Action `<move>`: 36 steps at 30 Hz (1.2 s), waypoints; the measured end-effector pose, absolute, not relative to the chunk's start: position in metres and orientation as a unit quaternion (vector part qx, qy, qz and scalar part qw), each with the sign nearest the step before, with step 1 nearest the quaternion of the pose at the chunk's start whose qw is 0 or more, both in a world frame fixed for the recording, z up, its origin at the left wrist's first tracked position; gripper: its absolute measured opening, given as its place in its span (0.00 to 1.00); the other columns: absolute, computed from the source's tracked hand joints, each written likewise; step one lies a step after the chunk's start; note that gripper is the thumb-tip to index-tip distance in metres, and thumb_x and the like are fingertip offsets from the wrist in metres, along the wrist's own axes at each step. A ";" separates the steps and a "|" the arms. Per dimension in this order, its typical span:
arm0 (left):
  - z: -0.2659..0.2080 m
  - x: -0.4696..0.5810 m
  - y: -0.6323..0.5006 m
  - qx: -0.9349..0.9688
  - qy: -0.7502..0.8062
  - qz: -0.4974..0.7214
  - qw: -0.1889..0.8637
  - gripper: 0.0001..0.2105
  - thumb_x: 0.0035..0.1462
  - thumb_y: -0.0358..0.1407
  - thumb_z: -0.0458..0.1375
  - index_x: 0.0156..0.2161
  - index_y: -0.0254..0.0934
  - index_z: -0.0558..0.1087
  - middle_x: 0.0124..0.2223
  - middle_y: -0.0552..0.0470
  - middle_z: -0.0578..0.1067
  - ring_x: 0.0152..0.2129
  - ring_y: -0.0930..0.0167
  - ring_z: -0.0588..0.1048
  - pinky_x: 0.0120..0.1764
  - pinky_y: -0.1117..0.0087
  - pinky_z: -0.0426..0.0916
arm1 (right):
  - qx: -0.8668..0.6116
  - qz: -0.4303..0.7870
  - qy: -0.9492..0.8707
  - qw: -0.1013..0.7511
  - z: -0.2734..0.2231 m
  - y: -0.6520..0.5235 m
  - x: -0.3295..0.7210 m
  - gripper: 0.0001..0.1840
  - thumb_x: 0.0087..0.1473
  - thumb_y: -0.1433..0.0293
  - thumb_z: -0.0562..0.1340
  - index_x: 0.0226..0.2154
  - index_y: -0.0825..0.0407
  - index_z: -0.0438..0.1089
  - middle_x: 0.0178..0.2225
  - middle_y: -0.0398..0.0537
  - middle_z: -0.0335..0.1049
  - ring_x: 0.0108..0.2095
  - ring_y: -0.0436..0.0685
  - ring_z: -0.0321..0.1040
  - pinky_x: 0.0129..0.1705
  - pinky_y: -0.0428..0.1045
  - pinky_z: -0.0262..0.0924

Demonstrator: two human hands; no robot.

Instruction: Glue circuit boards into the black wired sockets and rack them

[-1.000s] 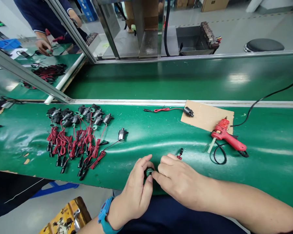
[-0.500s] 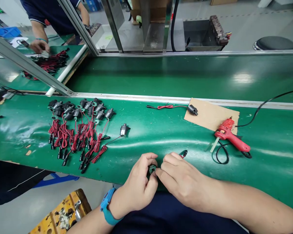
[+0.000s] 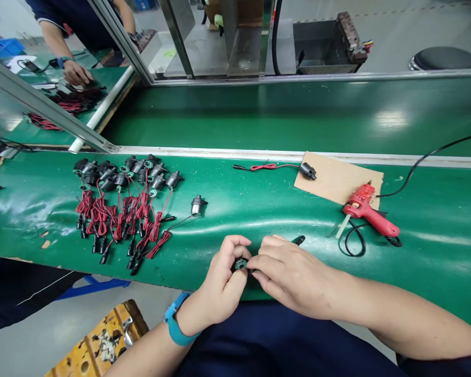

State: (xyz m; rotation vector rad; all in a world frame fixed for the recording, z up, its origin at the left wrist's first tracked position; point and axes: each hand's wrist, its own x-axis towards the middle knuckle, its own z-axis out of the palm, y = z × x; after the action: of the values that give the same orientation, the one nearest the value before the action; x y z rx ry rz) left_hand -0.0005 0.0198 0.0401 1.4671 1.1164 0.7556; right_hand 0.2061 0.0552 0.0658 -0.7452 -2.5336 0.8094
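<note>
Together, your left hand [image 3: 224, 283] and right hand [image 3: 288, 269] met at 1 small round part [image 3: 240, 264]

Your left hand was curled, its fingers and thumb closed around the part so that mostly the green circuit-board face showed, turned up towards you. Your right hand was half closed, palm down, with thumb and forefinger drawn together at the right edge of that face, the other fingers folded in beside them. Something dark showed at those fingertips, but I could not tell whether you pinched a wire or only pressed the rim. Past your right knuckles, 1 black connector [image 3: 299, 240] poked out onto the green worktop [image 3: 235, 209]. You held the part near the worktop's front edge, and a blue watch [image 3: 177, 325] circled your left wrist.

Ahead and to your left lay a heap of wired units [image 3: 131, 209], black housings at the back, bundled red-and-black leads towards you. Just beside it, 1 lone unit [image 3: 197, 206] stood with its lead running back to the heap. Ahead to your right, 1 more unit [image 3: 308, 171] rested on a cardboard sheet [image 3: 337, 180], and a red glue gun [image 3: 371, 210] lay partly over that sheet's near corner. At the upper left, a co-worker's hand [image 3: 76, 73] reached down at another heap of leads [image 3: 73, 106].
</note>
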 end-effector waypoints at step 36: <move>0.034 -0.001 0.037 0.454 0.510 0.246 0.688 0.15 0.61 0.43 0.63 0.45 0.33 0.74 0.33 0.51 0.77 0.23 0.74 0.75 0.28 0.72 0.70 | -0.320 0.252 -0.880 0.244 0.031 0.057 0.188 0.07 0.60 0.69 0.66 0.40 0.57 0.74 0.35 0.51 0.71 0.36 0.58 0.68 0.38 0.52 0.67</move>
State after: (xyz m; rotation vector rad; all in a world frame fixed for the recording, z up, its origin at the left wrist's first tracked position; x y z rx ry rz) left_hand -0.0008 0.0365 0.0342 1.0165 1.1410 0.5494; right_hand 0.1881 0.0573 0.0309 -0.8725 -2.4039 0.6879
